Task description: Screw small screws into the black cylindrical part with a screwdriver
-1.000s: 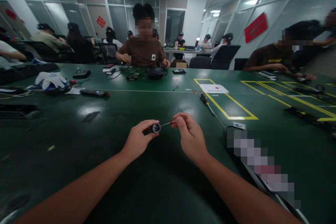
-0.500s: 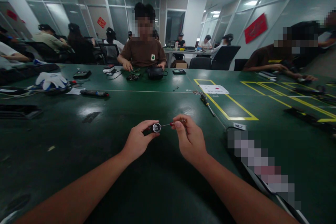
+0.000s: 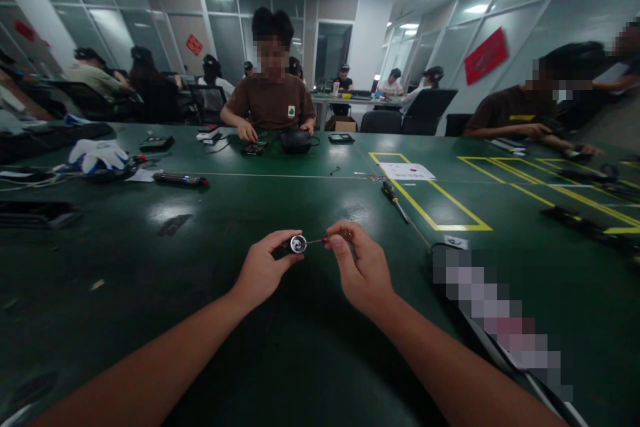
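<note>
My left hand [image 3: 263, 269] is closed around a small dark cylindrical part [image 3: 299, 244]. Its round, silver-rimmed open end faces me, and the rest is hidden by my fingers. My right hand [image 3: 363, 267] pinches a small screwdriver [image 3: 325, 240] with a red collar, its handle mostly covered by the fingers. The thin shaft points left, and its tip meets the rim of the cylindrical part; whether it reaches inside I cannot tell. Both hands are held over the green table [image 3: 200, 293].
A yellow-and-black screwdriver [image 3: 391, 193] lies beyond my right hand, near a paper sheet [image 3: 407, 171] and yellow tape outlines. White gloves [image 3: 100, 155] and a dark pen-like tool [image 3: 180, 179] lie at left. A long dark case [image 3: 477, 327] is at right. A co-worker [image 3: 273, 100] sits opposite.
The cylindrical part's open end shows slightly differently, and my right fingers have shifted a little on the screwdriver. Both hands keep their hold. The co-worker opposite has moved a hand slightly.
</note>
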Motion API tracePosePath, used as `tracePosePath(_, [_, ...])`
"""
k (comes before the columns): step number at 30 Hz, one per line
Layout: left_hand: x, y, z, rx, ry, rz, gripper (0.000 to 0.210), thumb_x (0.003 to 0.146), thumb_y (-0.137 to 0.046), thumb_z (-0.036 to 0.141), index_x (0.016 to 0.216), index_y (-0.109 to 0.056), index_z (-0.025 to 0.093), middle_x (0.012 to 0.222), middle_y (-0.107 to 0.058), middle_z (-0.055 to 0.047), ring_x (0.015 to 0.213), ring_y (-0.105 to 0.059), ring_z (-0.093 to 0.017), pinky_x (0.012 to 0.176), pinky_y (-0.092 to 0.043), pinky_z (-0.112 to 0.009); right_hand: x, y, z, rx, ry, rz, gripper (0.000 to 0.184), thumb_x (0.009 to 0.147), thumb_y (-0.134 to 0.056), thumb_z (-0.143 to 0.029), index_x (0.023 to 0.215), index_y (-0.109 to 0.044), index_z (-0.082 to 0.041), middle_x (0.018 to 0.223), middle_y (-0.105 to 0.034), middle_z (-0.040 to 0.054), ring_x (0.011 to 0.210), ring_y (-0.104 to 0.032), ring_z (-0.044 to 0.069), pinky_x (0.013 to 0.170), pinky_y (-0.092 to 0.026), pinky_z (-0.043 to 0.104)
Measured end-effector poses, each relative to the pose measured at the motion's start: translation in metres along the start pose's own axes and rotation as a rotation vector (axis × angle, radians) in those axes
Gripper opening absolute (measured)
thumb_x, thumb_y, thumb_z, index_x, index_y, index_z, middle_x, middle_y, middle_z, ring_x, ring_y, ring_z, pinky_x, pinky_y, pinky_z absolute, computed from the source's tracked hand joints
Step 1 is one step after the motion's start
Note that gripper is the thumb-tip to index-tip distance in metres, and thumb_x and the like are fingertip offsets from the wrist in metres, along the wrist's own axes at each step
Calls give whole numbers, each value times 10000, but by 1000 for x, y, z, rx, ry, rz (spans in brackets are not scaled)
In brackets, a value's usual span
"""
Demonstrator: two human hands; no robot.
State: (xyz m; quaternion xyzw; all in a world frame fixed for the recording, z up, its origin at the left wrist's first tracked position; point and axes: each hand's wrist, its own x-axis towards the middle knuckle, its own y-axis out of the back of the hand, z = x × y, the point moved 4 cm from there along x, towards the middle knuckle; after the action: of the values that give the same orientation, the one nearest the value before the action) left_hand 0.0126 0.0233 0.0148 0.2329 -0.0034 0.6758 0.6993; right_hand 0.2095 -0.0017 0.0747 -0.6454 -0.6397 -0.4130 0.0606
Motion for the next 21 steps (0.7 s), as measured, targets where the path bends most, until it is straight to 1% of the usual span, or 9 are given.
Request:
tracePosePath(7, [-1, 0, 3, 2, -1, 3, 388, 809, -755, 217, 1194, -732, 263, 1254, -717, -59, 1159, -667, -259, 1065, -493, -459, 0, 1, -2, -22, -17, -7, 162, 1030, -481, -322, 1077, -611, -238, 944, -740, 56, 851, -714, 210, 779, -517, 343])
tracePosePath(9, [-1, 1, 5, -2, -6, 7, 376, 799, -756, 211, 1171, -742, 257, 1240, -722, -61, 1150, -670, -262, 1056, -501, -459, 0, 1, -3, -24, -17, -13, 157, 1028, -484, -319, 1076, -610, -239, 903, -730, 45, 816, -705, 203, 764, -511, 337])
tracePosePath(13, [0, 0, 6, -27, 19, 10, 376, 783, -751, 191, 1155, -750, 246, 1223, -730, -68, 1140, -677, -267, 1052, -507, -460, 0, -2, -3, 31, -25, -90, 158, 1037, -468, -303, 1119, -590, -245, 760, -665, -13, 679, -654, 162, 682, -485, 295])
tracePosePath(15, [1, 0, 4, -55, 37, 22, 376, 770, -759, 191, 1143, -752, 231, 1214, -734, -74, 1128, -684, -267, 1057, -505, -461, -1, -3, -4, 74, -16, -137, 150, 1033, -474, -291, 1124, -582, -242, 779, -660, -15, 696, -652, 156, 674, -480, 283])
tracePosePath(18, [1, -1, 0, -107, 55, 46, 378, 756, -776, 213, 1133, -752, 211, 1197, -741, -85, 1106, -696, -269, 1048, -512, -462, -1, -4, -7, 108, 29, -169, 126, 1011, -519, -314, 1052, -606, -234, 847, -675, 5, 752, -658, 162, 694, -482, 286])
tracePosePath(21, [0, -3, -2, -129, 67, 38, 388, 758, -782, 228, 1144, -750, 205, 1189, -746, -92, 1097, -703, -272, 1041, -517, -468, -1, -4, -10, 122, 71, -158, 207, 1018, -506, -367, 954, -648, -230, 815, -671, 10, 730, -645, 165, 687, -479, 295])
